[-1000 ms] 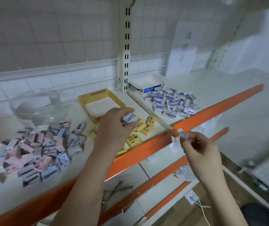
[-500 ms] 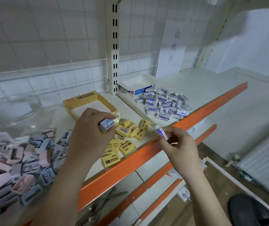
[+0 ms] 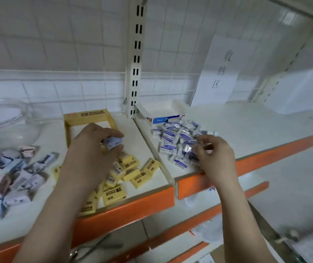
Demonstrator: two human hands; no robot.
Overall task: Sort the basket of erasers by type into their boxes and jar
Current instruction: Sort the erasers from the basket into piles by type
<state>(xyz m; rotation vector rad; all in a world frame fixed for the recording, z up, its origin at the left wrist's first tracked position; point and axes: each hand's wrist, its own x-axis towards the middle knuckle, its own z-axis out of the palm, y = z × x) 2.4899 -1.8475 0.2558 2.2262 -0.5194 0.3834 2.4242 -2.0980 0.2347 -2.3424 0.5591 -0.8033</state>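
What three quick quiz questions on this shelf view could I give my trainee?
1. True or false: the yellow box holds erasers.
2. The left hand grips an eraser of which colour? A yellow, B blue, C pink.
3. Which pile is the right hand at?

Key: 1 false, it looks empty. 2 B. 3 The blue-and-white erasers in front of the white box.

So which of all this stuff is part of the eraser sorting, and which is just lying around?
Part of the job:
- yellow erasers
- yellow box
- blue-and-white erasers
- blue-and-white box
- pink and blue erasers
- glass jar
- eraser gripped in the left hand
- right hand at the blue-and-white pile

Just lying about:
- paper sign on the wall
- scissors on the lower shelf
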